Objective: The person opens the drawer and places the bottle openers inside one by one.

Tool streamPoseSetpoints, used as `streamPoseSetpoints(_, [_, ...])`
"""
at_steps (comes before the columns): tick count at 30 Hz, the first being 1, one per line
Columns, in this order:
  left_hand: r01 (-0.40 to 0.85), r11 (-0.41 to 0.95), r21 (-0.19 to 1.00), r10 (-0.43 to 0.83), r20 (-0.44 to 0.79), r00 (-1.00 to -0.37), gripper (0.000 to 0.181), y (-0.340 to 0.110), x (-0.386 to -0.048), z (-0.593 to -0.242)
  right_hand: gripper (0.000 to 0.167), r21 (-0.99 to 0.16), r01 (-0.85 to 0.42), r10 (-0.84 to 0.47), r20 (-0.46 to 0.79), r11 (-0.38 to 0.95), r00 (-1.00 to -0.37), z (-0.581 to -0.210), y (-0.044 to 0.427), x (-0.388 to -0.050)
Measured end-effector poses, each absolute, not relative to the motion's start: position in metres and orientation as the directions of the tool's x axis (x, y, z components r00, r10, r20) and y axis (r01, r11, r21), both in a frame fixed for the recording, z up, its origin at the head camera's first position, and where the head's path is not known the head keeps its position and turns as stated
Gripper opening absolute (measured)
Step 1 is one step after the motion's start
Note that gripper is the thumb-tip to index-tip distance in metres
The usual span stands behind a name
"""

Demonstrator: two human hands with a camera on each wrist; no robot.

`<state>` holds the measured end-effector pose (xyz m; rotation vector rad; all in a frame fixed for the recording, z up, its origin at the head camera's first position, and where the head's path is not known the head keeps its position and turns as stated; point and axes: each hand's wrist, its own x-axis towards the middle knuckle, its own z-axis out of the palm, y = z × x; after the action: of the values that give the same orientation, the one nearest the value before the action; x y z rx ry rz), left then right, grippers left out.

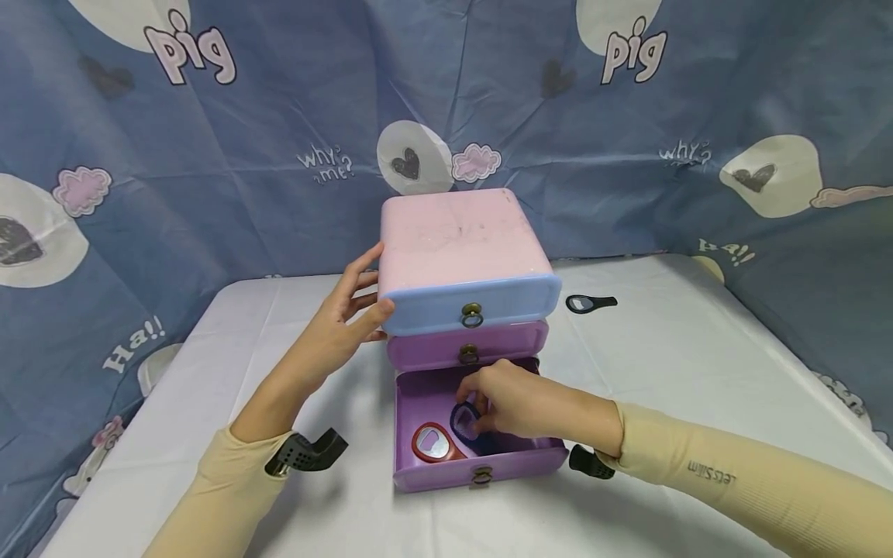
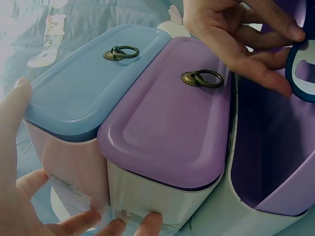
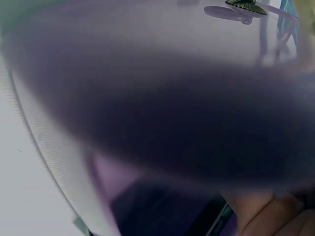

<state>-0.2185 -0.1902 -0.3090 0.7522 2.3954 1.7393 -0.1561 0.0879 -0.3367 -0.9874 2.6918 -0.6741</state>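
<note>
A small chest of drawers (image 1: 453, 240) with a pink top stands on the table. Its lowest purple drawer (image 1: 422, 387) is pulled out; the blue drawer (image 1: 418, 306) and the middle purple drawer (image 1: 425, 350) are closed. My right hand (image 1: 516, 399) reaches into the lowest drawer and pinches a dark blue magnifying glass (image 2: 294, 73). Beside it in the drawer lies a red magnifying glass (image 1: 421, 453). My left hand (image 1: 342, 329) rests against the chest's left side, fingers spread, thumb at the blue front's edge. A blurred drawer wall (image 3: 172, 123) hides most of the right wrist view.
A black magnifying glass (image 1: 600, 302) lies on the white tablecloth (image 1: 670, 364), right of the chest. Behind the table hangs a blue printed cloth (image 1: 279, 116). Brass ring pulls (image 1: 471, 314) stick out from the drawer fronts.
</note>
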Motion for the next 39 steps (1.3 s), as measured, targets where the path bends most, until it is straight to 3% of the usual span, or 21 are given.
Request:
streamPoseSetpoints(13, [0.331, 0.228, 0.916, 0.436, 0.208, -0.876, 0.074, -0.189, -0.22, -0.31, 0.038, -0.446, -0.566, -0.667, -0.1, 0.693, -0.738, -0.333, 0.085, -0.155])
streamPoseSetpoints(24, [0.332, 0.23, 0.915, 0.439, 0.207, -0.874, 0.073, -0.191, -0.219, -0.309, 0.029, -0.559, -0.496, -0.649, -0.104, 0.665, -0.754, -0.32, 0.103, -0.157])
streamPoseSetpoints(39, [0.341, 0.225, 0.912, 0.441, 0.217, -0.871, 0.073, -0.19, -0.219, -0.309, 0.022, -0.651, -0.384, -0.535, -0.04, 0.655, -0.844, -0.269, 0.167, -0.156])
